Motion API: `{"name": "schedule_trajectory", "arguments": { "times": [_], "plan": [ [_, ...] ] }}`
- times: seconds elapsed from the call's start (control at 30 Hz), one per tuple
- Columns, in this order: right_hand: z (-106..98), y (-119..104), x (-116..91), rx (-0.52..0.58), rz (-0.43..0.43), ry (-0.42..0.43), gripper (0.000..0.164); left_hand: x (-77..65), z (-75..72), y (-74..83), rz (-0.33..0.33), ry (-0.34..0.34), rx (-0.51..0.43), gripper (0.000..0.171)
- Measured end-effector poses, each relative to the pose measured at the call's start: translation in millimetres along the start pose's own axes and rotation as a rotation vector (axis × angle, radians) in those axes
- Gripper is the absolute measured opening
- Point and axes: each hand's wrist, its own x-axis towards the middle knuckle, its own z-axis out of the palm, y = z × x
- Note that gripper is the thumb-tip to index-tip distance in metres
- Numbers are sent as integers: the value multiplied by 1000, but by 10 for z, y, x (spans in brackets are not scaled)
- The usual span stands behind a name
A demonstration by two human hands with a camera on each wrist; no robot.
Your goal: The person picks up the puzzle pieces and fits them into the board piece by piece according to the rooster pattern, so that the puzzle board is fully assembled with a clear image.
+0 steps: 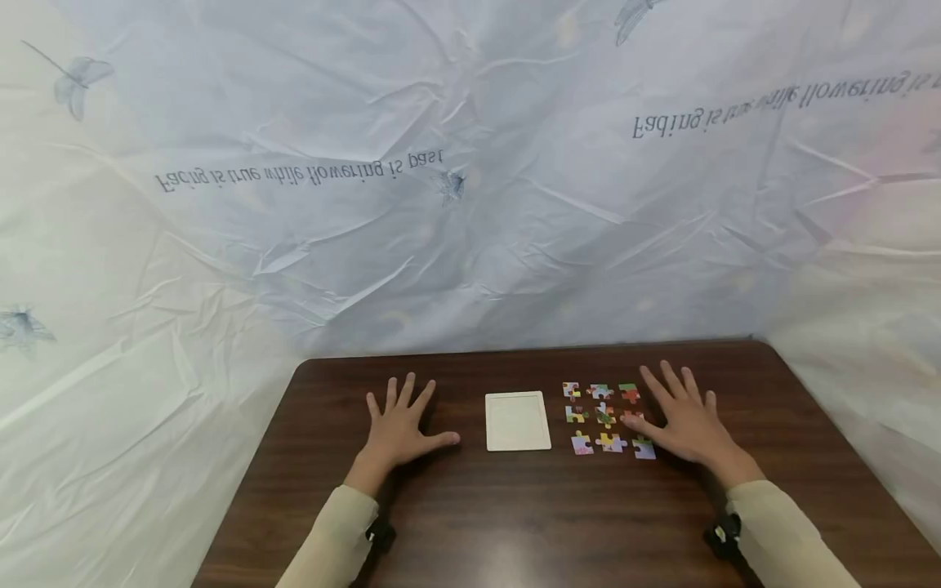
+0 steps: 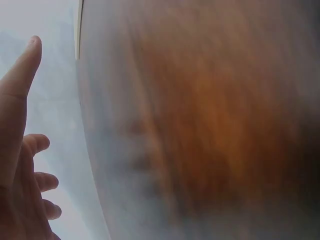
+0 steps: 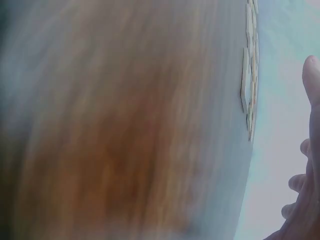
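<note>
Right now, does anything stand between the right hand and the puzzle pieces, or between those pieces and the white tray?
Nothing visible does. The right hand partly overlaps the puzzle pieces in the head view, and only bare tabletop separates them from the white tray.

In lower right of the frame there are nine puzzle pieces (image 1: 605, 417); at lower centre, one white tray (image 1: 518, 421); across the bottom, one worktop (image 1: 470, 506) and two sleeves (image 1: 334, 535).
</note>
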Motion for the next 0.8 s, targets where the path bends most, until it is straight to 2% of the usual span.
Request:
{"name": "schedule_trajectory", "arguments": {
  "times": [0.4,0.8],
  "plan": [
    [135,-170,170,99,-63,31,102,15,101,109,-30,13,-76,112],
    [261,-424,434,164,-108,19,94,82,200,335,1,11,-195,112]
  ]
}}
